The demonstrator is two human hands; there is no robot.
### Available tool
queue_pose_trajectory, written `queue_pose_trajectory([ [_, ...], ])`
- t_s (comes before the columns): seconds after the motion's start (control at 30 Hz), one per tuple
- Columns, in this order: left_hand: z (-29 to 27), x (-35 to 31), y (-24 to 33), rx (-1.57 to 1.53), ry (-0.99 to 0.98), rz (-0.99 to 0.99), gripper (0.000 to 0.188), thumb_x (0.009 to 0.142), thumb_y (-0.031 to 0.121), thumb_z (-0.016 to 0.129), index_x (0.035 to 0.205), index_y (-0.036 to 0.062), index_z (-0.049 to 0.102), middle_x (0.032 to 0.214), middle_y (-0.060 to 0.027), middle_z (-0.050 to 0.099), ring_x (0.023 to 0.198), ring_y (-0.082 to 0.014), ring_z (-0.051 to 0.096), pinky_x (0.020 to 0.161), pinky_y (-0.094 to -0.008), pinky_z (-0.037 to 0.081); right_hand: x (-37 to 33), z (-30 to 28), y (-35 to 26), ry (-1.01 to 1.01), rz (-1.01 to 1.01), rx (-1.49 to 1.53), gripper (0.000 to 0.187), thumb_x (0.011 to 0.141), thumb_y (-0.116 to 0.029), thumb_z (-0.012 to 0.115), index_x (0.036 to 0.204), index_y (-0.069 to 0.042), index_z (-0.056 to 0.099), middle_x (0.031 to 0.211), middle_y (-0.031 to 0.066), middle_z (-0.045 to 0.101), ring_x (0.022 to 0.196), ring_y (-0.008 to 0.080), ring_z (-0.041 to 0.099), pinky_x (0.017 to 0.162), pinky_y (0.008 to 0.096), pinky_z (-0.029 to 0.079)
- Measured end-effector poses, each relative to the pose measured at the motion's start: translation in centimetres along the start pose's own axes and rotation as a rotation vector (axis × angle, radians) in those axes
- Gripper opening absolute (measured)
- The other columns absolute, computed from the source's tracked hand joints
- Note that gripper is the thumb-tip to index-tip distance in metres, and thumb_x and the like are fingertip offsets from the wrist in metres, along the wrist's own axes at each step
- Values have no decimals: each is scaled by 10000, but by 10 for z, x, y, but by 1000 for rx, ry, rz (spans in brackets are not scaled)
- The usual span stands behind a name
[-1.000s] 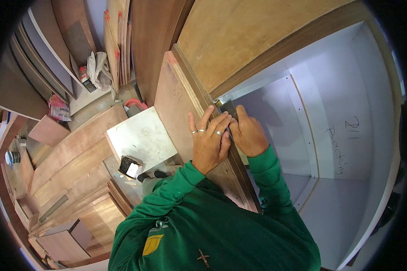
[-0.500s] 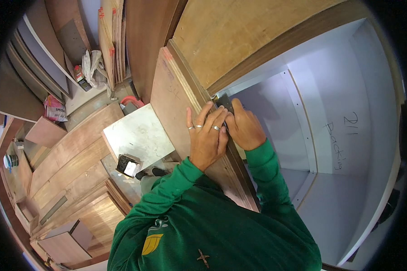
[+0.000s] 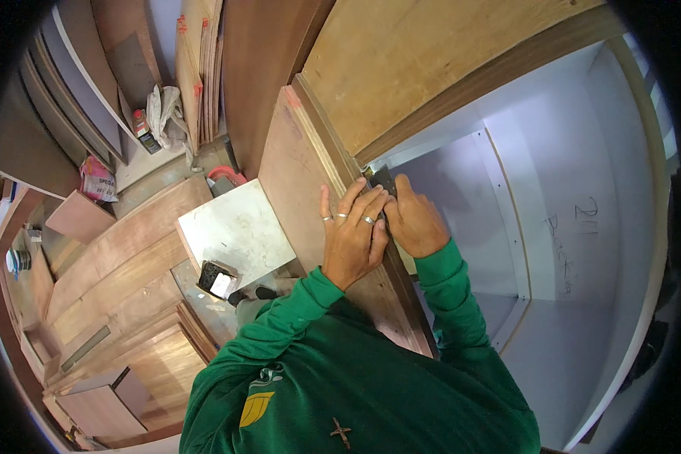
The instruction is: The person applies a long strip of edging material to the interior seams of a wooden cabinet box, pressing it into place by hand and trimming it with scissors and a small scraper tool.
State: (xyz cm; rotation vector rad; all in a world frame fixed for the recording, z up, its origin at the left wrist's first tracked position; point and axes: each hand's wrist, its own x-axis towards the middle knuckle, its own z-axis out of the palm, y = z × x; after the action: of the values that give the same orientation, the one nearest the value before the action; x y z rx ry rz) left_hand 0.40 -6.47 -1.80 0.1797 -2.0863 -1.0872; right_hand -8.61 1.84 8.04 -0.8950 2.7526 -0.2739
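My left hand (image 3: 354, 236), with rings on several fingers, lies over the top edge of an upright wooden panel (image 3: 280, 151). Its fingers stretch toward the dark-faced edge strip (image 3: 407, 299), their tips close to my right hand. Closed around a dark, flat, blade-like piece (image 3: 384, 180), my right hand (image 3: 418, 223) is on the cabinet side of that edge. The piece shows above the fingers, near the corner where panel and cabinet frame meet. Its lower part is hidden by my hands, so its exact kind cannot be told.
To the right opens a white-lined cabinet (image 3: 560, 318) with handwriting on its inside. A white-topped board (image 3: 242, 227) carries a small open box (image 3: 217, 278) at my left. Plywood sheets (image 3: 197, 83) lean at the back left; wooden boards (image 3: 121, 265) cover the floor.
The whole view has shifted slightly. Both hands keep nearly the same place on the panel edge, and the dark piece stays in my right hand.
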Motion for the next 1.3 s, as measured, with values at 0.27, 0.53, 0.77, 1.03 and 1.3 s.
queue_pose_trajectory([
  [0.27,2,1,-5,-29,-29,-4,407,870,102,602,1272,48,636,1328,-70,605,1382,-275,457,1213,-640,101,1,3,0,8,8,72,244,975,-206,480,1049,21,429,815,362,627,806,573,596,701,644,448],
  [0.53,4,2,-5,-16,15,5,403,867,93,588,1263,34,635,1304,-86,613,1354,-273,483,1212,-634,109,6,4,1,13,25,84,240,974,-187,482,1074,25,432,851,384,614,852,590,574,717,646,429],
  [0.77,3,3,-1,34,49,10,396,898,93,525,1272,23,636,1300,-108,638,1339,-305,505,1215,-612,105,13,3,5,-18,-3,83,317,947,-205,489,1135,48,454,898,371,645,881,573,609,794,639,467],
  [1.03,-1,-15,2,-5,115,-1,442,862,99,598,1302,70,628,1421,-117,538,1390,-343,426,1203,-616,159,9,19,18,92,-107,115,281,964,-200,501,1106,38,451,869,367,637,861,575,601,777,640,446],
  [1.3,-8,-22,-9,66,182,-36,421,861,59,618,1280,96,626,1366,-116,563,1299,-325,513,1184,-604,220,12,21,35,182,-282,79,228,992,-192,501,1090,4,439,790,305,644,789,530,627,711,606,462],
])
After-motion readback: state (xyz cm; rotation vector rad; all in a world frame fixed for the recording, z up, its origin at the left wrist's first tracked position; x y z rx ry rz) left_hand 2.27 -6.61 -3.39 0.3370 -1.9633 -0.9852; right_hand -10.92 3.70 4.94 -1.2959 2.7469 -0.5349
